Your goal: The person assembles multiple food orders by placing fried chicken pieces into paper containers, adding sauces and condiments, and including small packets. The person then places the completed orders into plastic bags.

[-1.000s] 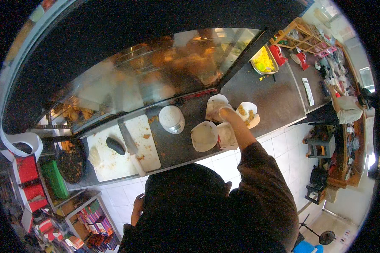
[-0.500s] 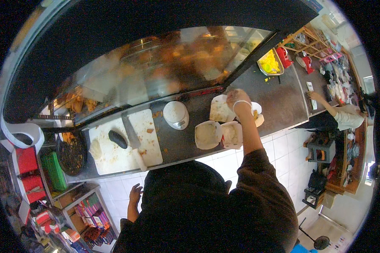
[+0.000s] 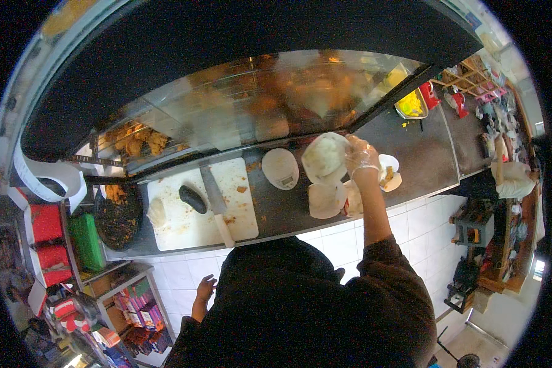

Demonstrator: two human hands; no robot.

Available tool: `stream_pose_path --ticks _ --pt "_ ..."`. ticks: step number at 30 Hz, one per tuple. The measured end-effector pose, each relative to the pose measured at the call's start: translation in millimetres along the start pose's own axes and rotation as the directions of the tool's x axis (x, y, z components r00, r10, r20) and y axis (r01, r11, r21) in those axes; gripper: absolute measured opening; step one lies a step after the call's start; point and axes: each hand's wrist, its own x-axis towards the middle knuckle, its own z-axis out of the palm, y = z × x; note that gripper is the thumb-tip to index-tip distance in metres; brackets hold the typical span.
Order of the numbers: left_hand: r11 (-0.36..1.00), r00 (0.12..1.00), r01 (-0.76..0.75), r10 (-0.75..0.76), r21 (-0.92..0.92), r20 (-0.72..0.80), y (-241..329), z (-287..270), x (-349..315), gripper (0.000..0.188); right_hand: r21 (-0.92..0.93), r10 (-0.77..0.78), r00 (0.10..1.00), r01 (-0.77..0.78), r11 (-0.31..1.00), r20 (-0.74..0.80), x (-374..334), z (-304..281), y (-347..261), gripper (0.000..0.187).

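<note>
My right hand [image 3: 363, 158], in a clear plastic glove, grips the edge of a white takeaway box [image 3: 325, 157], raised and tilted over the counter. In front stands an open white container half [image 3: 326, 201], with another half partly hidden under my forearm. To the right of my wrist sits a smaller open white box [image 3: 389, 174] with some brownish-yellow food in it. My left hand [image 3: 205, 289] hangs bare beside my body, away from the counter, fingers loosely apart and holding nothing.
A white kitchen scale [image 3: 280, 169] stands left of the boxes. Farther left, a knife [image 3: 219, 211] and a black oblong object [image 3: 192, 199] lie on white cutting boards [image 3: 172, 230]. A glass display case [image 3: 227, 104] borders the back; a tray of yellow food [image 3: 412, 105] sits right. Another person [image 3: 510, 178] stands far right.
My right hand has raised the white box from the counter and tilted it up. The view has shifted, so the counter sits farther right. The other person's arm has moved.
</note>
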Motion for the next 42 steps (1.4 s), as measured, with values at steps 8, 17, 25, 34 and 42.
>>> stream_pose_path --ticks 8,17,25,34,42 --pt "0.995 0.998 0.066 -0.067 0.069 0.007 5 -67 29 0.044 0.083 0.377 0.911 -0.394 0.915 0.166 -7 97 -115 0.029" --pt "0.976 0.999 0.047 -0.051 -0.213 -0.011 -45 -187 36 0.050 -0.159 -0.054 0.863 0.154 0.975 0.502 -43 69 -224 0.068" --pt "0.933 0.959 -0.281 0.265 0.225 0.098 -159 -257 18 0.047 -0.342 0.216 0.917 -0.095 0.935 0.335 -22 132 -237 0.044" --pt "0.988 0.990 0.100 -0.111 -0.115 -0.092 -166 -255 28 0.042 -0.279 0.019 0.948 0.074 0.957 0.317 -57 8 -362 0.044" --pt "0.952 0.983 0.138 -0.097 -0.275 0.157 -166 -251 72 0.045 -0.237 -0.378 0.911 0.409 0.881 0.167 40 -71 -556 0.035"
